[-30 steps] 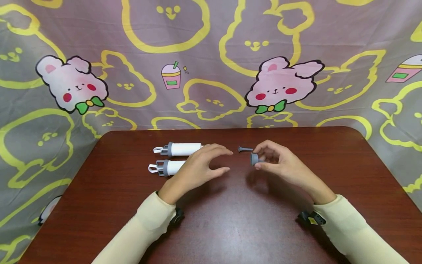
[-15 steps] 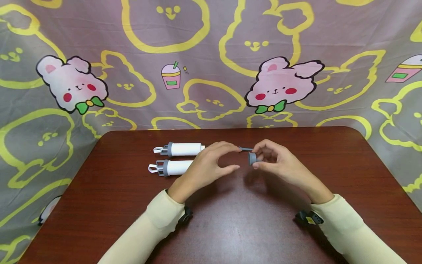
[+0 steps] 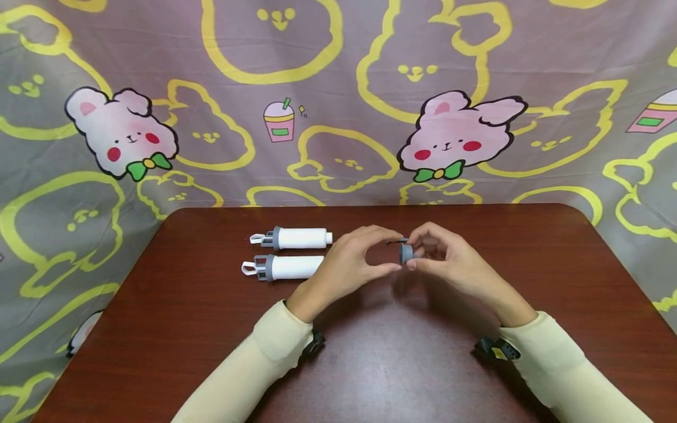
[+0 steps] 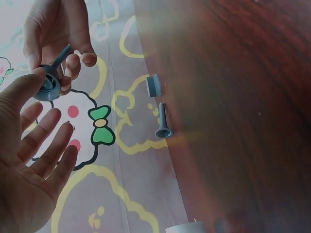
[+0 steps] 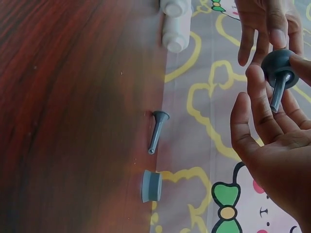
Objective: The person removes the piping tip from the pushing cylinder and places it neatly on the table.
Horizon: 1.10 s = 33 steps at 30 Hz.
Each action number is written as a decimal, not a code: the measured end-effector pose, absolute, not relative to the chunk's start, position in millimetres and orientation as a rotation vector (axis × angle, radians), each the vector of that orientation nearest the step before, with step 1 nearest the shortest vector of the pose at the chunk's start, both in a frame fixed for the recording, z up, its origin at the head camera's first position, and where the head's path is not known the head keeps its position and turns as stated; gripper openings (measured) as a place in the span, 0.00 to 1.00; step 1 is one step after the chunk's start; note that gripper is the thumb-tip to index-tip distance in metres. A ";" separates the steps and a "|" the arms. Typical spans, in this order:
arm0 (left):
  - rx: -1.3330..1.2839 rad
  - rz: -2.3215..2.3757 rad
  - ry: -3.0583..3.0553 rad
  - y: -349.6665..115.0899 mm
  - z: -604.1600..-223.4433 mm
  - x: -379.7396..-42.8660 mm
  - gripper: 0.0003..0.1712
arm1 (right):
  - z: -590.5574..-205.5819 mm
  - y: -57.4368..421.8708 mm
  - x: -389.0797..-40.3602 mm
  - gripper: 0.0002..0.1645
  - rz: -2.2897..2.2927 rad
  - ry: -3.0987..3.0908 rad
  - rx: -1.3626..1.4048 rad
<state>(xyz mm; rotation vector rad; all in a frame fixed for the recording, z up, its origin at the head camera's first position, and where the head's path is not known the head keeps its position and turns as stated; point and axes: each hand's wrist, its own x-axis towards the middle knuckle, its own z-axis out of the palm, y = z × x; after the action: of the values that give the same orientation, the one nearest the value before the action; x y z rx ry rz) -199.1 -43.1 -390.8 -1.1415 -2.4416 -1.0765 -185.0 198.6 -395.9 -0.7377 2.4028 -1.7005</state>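
Observation:
A small grey round cap with a thin spout point(image 3: 406, 254) is pinched between the thumb and fingers of my right hand point(image 3: 452, 255), above the table. In the right wrist view, the spout of this spouted cap point(image 5: 278, 73) points down toward the palm. My left hand point(image 3: 346, 261) has come up to its hollow side, thumb tip right at the rim in the left wrist view and fingers spread apart. Beyond the hands lie a thin grey nozzle with a flared end point(image 5: 158, 128) and a short grey round piece point(image 5: 152, 186); the right hand hides the latter in the head view.
Two white syringe-like tubes, a far one point(image 3: 302, 238) and a near one point(image 3: 293, 267), lie left of the hands, with grey collars and white loop handles. The left hand covers the near tube's tip. A cartoon-printed cloth point(image 3: 338, 88) hangs behind the brown table point(image 3: 158, 317).
My left hand has moved right, up to the spouted cap, and now overlaps the loose nozzle in the head view. The right hand keeps its pinch and has barely moved.

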 end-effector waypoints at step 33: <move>-1.171 -1.295 -2.416 -39.0 -393.8 -198.5 0.22 | -396.5 203.1 -184.2 0.18 -1.639 2.439 -0.667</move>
<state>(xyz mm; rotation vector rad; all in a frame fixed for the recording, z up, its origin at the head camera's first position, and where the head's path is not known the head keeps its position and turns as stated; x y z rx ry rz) -198.5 -39.0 -393.8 -1.1707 -2.4165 -1.2949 -184.2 203.1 -396.5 -0.6667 2.4392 -1.6391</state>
